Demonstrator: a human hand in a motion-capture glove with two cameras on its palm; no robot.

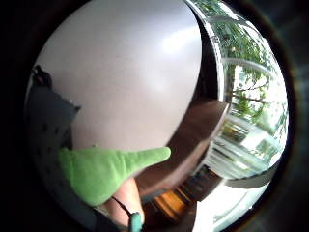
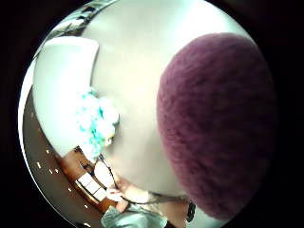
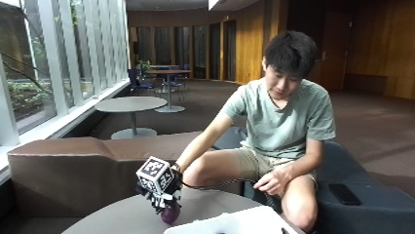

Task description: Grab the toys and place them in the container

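The grip [image 3: 162, 197] of the gloved right hand is closing round a purple toy [image 3: 170, 213], holding it just above or on the counter [image 3: 123, 217]; whether the toy is touching the surface cannot be told from the outside view. The toy is hanging below the hand, its rounded lower end showing under the glove. In the thumb-side palm view the same fuzzy purple toy [image 2: 216, 128] is filling much of the picture, sitting close against the palm, with the pale counter [image 2: 137, 71] spreading behind it.

A white container [image 3: 227, 225] is sitting on the counter just beside the hand, on the side nearer the person's knees. A cluster of pale blue and white toys [image 2: 95, 123] is lying on the counter, apart from the purple one; what they are cannot be told.

In the little-finger-side palm view a green plush piece [image 1: 104, 171] with a tapering tip is lying close to the palm, over the counter's edge [image 1: 135, 77]; whether it is part of the held toy cannot be told.

The person is sitting on a dark seat behind the counter, leaning forward, the right arm reaching down to the toy, the bare left hand [image 3: 272, 183] resting by the knee. A phone [image 3: 344, 193] is lying on the seat beside them.
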